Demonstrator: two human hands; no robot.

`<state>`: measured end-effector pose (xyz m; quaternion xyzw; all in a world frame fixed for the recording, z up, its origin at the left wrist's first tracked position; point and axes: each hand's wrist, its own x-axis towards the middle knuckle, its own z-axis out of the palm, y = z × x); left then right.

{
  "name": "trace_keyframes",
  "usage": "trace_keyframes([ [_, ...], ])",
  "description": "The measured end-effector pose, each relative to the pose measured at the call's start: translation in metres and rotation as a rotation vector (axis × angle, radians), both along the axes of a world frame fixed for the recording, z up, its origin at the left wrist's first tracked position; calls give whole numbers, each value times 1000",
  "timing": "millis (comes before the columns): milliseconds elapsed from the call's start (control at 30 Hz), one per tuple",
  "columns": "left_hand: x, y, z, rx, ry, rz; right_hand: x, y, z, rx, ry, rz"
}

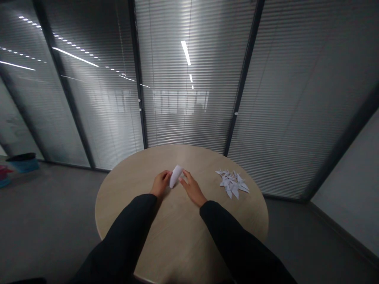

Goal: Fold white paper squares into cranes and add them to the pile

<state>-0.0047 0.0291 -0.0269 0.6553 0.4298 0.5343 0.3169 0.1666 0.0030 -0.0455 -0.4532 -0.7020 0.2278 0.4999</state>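
Note:
A small piece of white paper, bent over into a curved fold, is held just above the round table. My left hand pinches its left edge between thumb and fingers. At the paper's right edge is my right hand, its fingertips on the upper corner and its thumb lower down. To the right of my hands lies a loose pile of folded white paper shapes with pointed ends, several overlapping one another.
The round wooden table stands close to a glass partition with blinds and dark frames. On the floor at far left are a blue bin with a dark rim and a red and blue object. A pale wall rises at right.

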Motion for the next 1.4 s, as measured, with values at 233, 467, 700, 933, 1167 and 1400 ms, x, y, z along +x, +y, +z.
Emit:
trace_keyframes([
  [233, 17, -13, 11, -82, -234, -185, -7, -2, 6, 21, 200, -38],
  [467, 22, -19, 12, 6, -192, -119, -9, -4, 9, -67, 278, 64],
  [700, 19, -25, 7, 114, -141, 35, -2, 0, 4, -117, 235, 109],
  [933, 22, -26, 7, -193, -368, -179, -3, -7, 10, -234, 280, 231],
  [1167, 28, -40, 10, -345, -459, -275, -4, -14, 15, -291, 300, 280],
  [1400, 28, -41, 10, -382, -536, -238, -4, -10, 8, -296, 251, 247],
])
